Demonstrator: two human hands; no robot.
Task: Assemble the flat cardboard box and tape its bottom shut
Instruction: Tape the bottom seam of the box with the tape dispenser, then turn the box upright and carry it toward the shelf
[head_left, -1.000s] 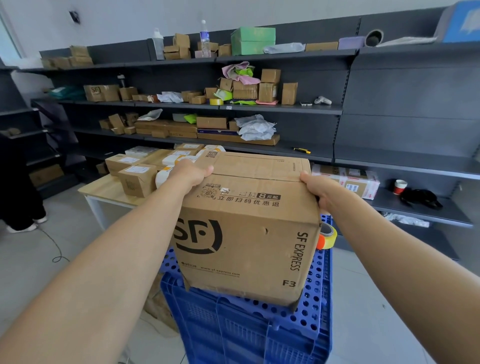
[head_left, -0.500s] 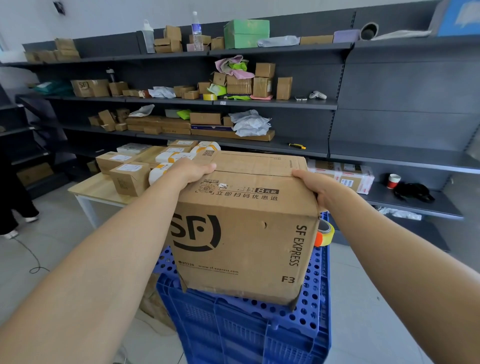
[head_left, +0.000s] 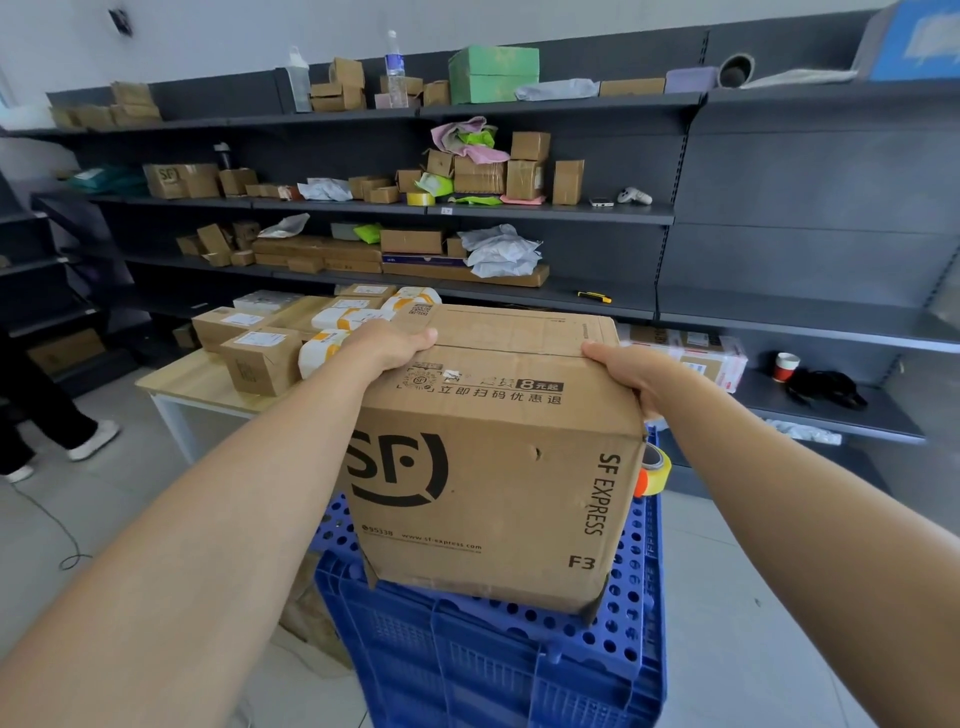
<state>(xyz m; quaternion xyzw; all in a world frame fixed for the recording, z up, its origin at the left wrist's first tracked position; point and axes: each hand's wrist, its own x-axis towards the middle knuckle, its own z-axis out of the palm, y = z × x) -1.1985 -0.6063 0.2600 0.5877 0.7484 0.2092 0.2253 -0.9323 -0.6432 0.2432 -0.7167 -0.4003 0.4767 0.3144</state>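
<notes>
A brown cardboard box (head_left: 493, 467) printed with SF EXPRESS stands assembled on a blue perforated plastic crate (head_left: 493, 670). Its top flaps are folded down, with a seam running across the top. My left hand (head_left: 387, 345) grips the box's top left edge, its thumb lying along the seam. My right hand (head_left: 634, 371) grips the top right edge, thumb on top and fingers down the side. A roll of yellowish tape (head_left: 655, 470) with an orange core peeks out behind the box's right side, mostly hidden.
A wooden table (head_left: 182, 382) with several small parcels stands behind on the left. Dark shelving (head_left: 571, 213) with boxes and bags fills the back wall. A person's legs (head_left: 57, 421) are at the far left. A cable lies on the grey floor.
Both hands stay on the box's top edges. The view has shifted slightly, and the person at the left has stepped further into view.
</notes>
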